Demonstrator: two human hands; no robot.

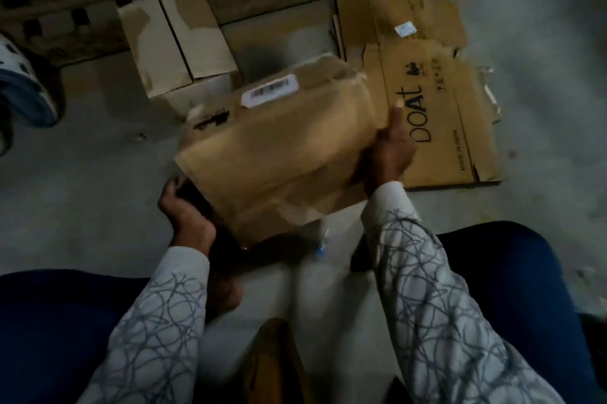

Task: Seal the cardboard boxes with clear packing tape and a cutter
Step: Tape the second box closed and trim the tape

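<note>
Small blue item (320, 249): on the floor under the box's near edge; too blurred to identify.
Left hand (187, 211): grips the near-left corner of the cardboard box (279, 147), fingers curled round the edge.
Right hand (391, 153): holds the box's right end, thumb laid along the side.
Cardboard box: tilted between both hands; white label (269, 89) on its far face.
Flattened carton (443, 107): on the floor just beyond the right hand.
Stacked boxes (177, 38): farther back; seal state unclear.
Progress: judged early. No tape roll, cutter or tape strip identifiable; taping and cutting remain.
</note>
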